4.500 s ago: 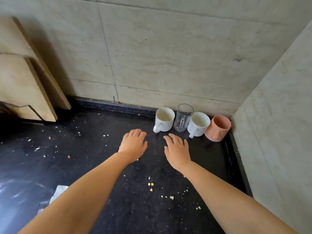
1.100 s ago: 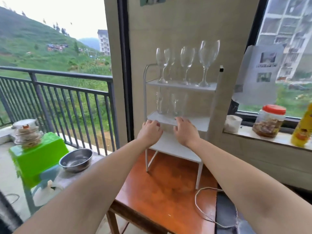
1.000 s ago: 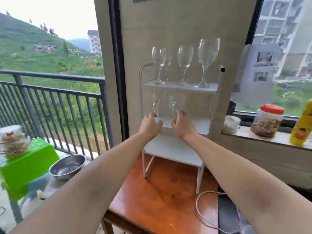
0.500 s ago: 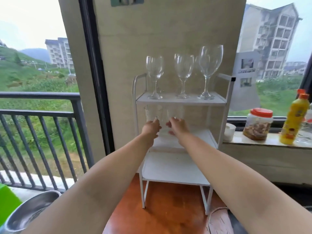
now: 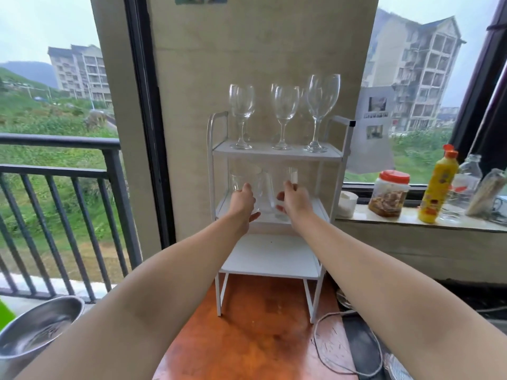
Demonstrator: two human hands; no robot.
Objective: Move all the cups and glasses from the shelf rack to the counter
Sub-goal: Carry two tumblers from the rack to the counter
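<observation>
Both hands were reaching into the middle tier of the shelf rack [image 5: 275, 154]: the left hand [image 5: 242, 200] curled around the left tumbler [image 5: 242, 182] rising at its twelve o'clock, the right hand [image 5: 295, 200] around the right tumbler [image 5: 290, 178], both upright. A third glass [image 5: 266, 193] stood between them. Half a second earlier the fingertips only touched the glass; now they wrapped it.

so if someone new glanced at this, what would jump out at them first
Probably the three tall wine glasses standing in a row on the top tier of the white shelf rack, set against the beige wall. Just below, the left hand and right hand close around clear tumblers on the middle tier. Off to the right, a yellow bottle and a red-lidded jar stand on the window ledge.
</observation>
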